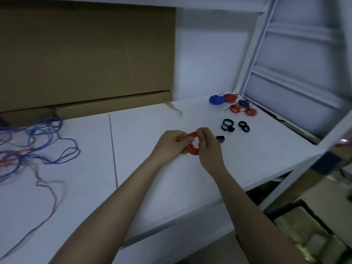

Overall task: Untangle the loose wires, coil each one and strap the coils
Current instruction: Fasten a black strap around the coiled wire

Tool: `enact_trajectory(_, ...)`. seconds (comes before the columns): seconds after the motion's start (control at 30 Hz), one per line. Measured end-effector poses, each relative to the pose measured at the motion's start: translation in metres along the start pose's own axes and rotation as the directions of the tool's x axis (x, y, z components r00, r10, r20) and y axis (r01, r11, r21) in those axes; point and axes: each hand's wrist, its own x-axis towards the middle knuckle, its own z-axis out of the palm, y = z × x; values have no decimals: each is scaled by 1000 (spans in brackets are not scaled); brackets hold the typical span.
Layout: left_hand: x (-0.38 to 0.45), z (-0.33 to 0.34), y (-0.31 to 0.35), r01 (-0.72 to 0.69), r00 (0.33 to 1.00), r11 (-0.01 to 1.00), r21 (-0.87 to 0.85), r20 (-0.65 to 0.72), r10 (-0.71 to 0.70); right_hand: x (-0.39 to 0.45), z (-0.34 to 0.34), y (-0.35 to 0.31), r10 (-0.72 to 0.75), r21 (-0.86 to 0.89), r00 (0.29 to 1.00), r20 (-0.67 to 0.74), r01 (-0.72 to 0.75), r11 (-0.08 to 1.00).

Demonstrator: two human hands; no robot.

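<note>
Red wire coil (191, 147) held just above white table (152, 187), near centre. Left hand (169, 142) fingers curled round coil's 9 o'clock side; right hand (206, 142) pinches its 1 o'clock edge. Black straps (227, 125) at 2 o'clock, finished coils (233, 103) beyond. Loose wire tangle (34, 143) at 9 o'clock, well apart.

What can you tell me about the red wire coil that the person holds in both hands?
The red wire coil is a small ring of several turns of thin, plastic-looking wire. The left hand grips its left side and the right hand pinches its top right. Whether it touches the white table is unclear. No strap shows on it.
</note>
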Motion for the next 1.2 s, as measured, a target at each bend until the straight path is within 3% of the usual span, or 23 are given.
enact_trajectory(0.23,90,67,15,-97,995,987,126,-13,100,85,-57,54,111,-35,988,112,-108,994)
enact_trajectory(0.37,140,97,20,-109,992,993,46,70,105,124,-89,83,75,-67,995,67,-70,995)
enact_trajectory(0.5,176,125,20,-7,994,999,-48,108,12,152,-122,113,65,-91,998,7,-65,994)
enact_trajectory(0.7,206,137,2,-52,998,912,406,51,34,202,-160,153,97,-64,991,89,-91,994)
enact_trajectory(0.83,213,161,5,-112,992,855,507,12,123,236,-181,182,108,-62,977,186,-98,993)
enact_trajectory(0.97,230,195,18,-153,988,767,623,83,130,258,-193,207,44,-62,947,318,-26,998)
enact_trajectory(1.07,240,210,23,-89,995,712,696,88,38,265,-197,219,1,-10,931,366,3,1000)
enact_trajectory(1.2,231,203,25,45,999,704,709,-51,-12,266,-196,221,-62,65,903,425,38,997)
